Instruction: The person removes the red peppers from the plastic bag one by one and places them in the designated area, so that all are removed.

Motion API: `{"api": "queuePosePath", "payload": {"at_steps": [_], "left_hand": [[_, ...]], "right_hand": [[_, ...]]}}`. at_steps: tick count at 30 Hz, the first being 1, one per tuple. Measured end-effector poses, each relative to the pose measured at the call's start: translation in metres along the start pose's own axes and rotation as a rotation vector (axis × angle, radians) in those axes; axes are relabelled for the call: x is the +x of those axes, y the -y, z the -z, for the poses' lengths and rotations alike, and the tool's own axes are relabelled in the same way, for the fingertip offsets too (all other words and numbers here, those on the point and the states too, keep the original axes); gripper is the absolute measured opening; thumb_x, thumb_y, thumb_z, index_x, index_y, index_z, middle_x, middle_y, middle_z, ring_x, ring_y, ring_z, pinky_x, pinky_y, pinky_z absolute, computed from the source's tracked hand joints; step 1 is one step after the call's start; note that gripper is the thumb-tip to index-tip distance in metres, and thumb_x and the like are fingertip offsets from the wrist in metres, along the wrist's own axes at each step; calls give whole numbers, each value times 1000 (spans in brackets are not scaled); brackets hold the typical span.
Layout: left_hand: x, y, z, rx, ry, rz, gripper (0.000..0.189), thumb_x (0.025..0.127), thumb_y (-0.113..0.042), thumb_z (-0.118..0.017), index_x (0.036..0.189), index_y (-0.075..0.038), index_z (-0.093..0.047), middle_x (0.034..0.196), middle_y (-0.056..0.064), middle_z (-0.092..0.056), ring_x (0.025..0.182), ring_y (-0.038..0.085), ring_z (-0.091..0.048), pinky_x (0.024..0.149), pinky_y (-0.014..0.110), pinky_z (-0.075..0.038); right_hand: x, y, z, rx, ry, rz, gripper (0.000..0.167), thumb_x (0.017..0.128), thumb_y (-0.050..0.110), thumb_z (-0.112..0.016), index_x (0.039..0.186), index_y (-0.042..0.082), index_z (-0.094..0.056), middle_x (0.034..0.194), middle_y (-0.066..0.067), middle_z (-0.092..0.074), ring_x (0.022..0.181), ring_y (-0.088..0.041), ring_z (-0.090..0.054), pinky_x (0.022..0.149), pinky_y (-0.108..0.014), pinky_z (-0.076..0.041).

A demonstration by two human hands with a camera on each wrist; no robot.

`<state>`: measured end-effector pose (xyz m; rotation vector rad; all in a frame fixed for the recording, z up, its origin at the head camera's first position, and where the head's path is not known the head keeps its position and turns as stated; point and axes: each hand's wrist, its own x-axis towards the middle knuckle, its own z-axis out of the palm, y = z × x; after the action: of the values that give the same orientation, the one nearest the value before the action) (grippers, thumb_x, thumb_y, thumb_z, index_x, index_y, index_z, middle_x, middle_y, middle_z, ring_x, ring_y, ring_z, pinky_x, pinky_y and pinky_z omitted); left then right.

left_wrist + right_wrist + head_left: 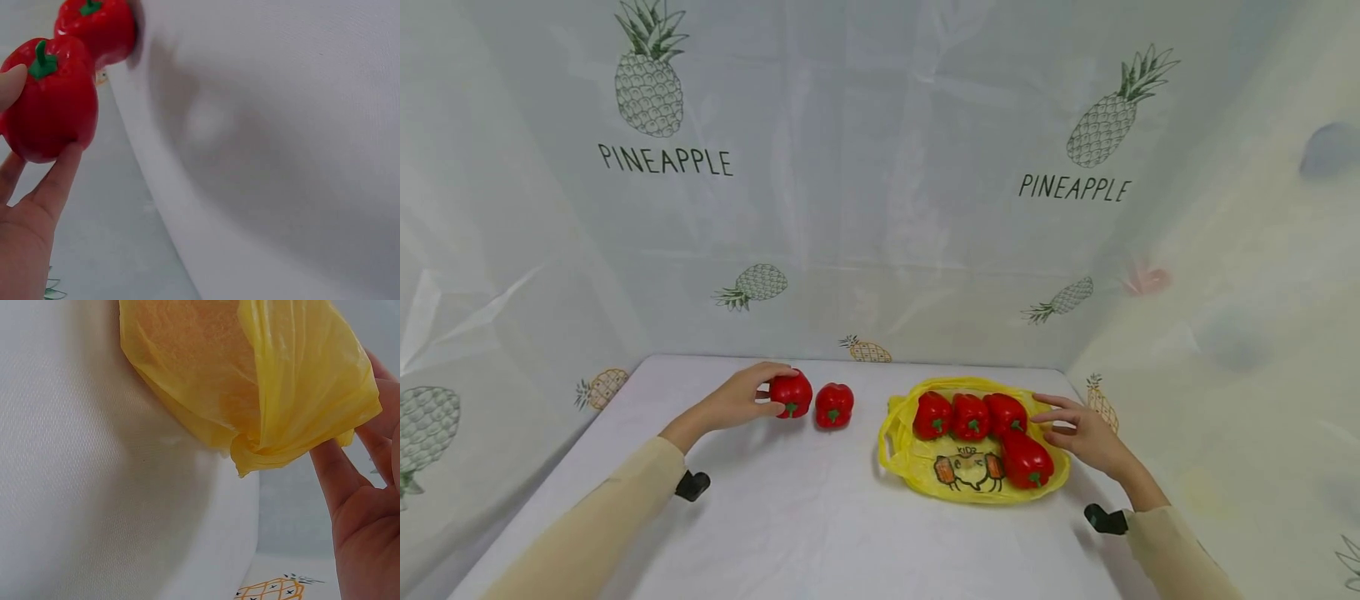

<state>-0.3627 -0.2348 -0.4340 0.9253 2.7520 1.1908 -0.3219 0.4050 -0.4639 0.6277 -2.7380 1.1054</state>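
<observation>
My left hand point(748, 396) grips a red bell pepper point(791, 393) with a green stem, thumb on the near side and fingers on the far side. A second red bell pepper point(834, 406) stands on the table just to its right; both also show in the left wrist view. My right hand point(1082, 429) is at the right rim of a yellow plastic bag point(917, 471), its spread, fairly straight fingers reaching over the edge. In the right wrist view, the bag point(306, 381) hides the fingertips. Several red bell peppers point(970, 417) lie in the bag.
A white cloth covers the table point(820, 517). Behind it and at both sides hang pale sheets point(880, 208) printed with pineapples. A bag handle loop point(886, 446) sticks out on the left side, and a cartoon print marks the bag's inside.
</observation>
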Motion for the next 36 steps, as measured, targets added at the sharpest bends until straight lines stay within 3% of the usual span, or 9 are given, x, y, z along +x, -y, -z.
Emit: {"api": "queuePosePath", "payload": {"at_steps": [12, 25, 36], "left_hand": [[0, 20, -11, -26, 32, 66, 59, 97, -7, -75, 153, -10, -54, 153, 15, -53, 134, 38, -54, 105, 48, -57], [0, 29, -15, -80, 44, 70, 57, 97, -5, -75, 151, -7, -55, 153, 21, -53, 135, 47, -53, 107, 55, -55], [3, 35, -17, -48, 44, 63, 57, 100, -4, -71, 153, -7, -53, 157, 23, -47, 137, 47, -51, 108, 57, -54]], "right_hand": [[-3, 8, 2, 20, 9, -5, 27, 96, -2, -74, 120, 9, -80, 157, -22, -52, 138, -53, -48, 87, -16, -57], [-2, 7, 2, 14, 10, 3, 28, 96, -3, -74, 121, 9, -80, 157, -22, -53, 139, -52, -49, 89, -15, -56], [-2, 5, 2, 12, 10, 5, 28, 96, -3, -74, 120, 10, -81, 156, -21, -53, 139, -52, -48, 88, -15, -56]]}}
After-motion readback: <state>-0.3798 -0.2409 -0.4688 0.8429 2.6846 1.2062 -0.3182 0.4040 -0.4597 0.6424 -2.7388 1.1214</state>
